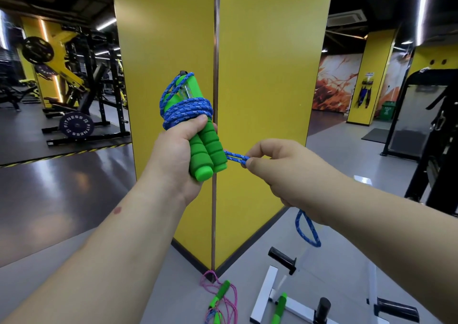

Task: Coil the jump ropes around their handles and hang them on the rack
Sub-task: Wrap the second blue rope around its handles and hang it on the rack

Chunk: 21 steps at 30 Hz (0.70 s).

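Green foam handles (207, 147), two held side by side, sit in the left hand (173, 155) at the centre of the frame, its fingers wrapped around them. Their long axis runs steeply, butt ends pointing down toward the camera and rope ends tilted up and away. Blue rope (188, 110) is already wound in several turns around their upper part, just above the thumb; that grip seems meant to keep the pair together as a spool. To the right, the right hand (275, 172) pinches a doubled run of the same rope, drawn sideways from the handles, apparently ready for another turn. A slack loop hangs below that wrist. Behind stands a yellow pillar (267, 100). On the floor at lower centre lies a pink rope (229, 301) with green handles, uncoiled, beside a white rack (264, 296).
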Each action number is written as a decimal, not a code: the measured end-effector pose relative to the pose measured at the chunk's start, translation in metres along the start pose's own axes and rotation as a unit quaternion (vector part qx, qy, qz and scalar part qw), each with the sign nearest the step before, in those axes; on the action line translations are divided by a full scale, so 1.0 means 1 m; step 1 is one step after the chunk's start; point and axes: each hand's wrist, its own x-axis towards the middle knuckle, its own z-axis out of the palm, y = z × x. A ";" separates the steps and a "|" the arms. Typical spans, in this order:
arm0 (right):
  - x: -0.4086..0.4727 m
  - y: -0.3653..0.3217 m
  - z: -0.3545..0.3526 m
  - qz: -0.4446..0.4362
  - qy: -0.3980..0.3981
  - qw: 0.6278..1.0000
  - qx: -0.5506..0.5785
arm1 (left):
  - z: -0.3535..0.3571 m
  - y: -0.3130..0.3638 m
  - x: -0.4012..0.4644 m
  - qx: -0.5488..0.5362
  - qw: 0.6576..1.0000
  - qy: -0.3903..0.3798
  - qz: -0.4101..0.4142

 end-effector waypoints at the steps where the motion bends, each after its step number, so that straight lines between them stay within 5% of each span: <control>1: -0.001 -0.001 0.000 -0.014 0.012 1.000 -0.009 | -0.001 0.000 0.001 0.010 1.000 -0.001 0.000; 6: -0.001 0.000 -0.002 -0.064 0.055 0.996 -0.020 | -0.004 -0.002 0.004 0.020 1.000 -0.008 0.008; 12: -0.006 0.008 -0.002 -0.113 0.084 0.977 -0.158 | -0.001 0.001 -0.001 -0.048 0.998 -0.013 -0.049; 21: -0.005 0.006 -0.002 -0.099 0.035 0.993 -0.054 | 0.000 -0.004 -0.004 -0.028 0.999 -0.016 -0.041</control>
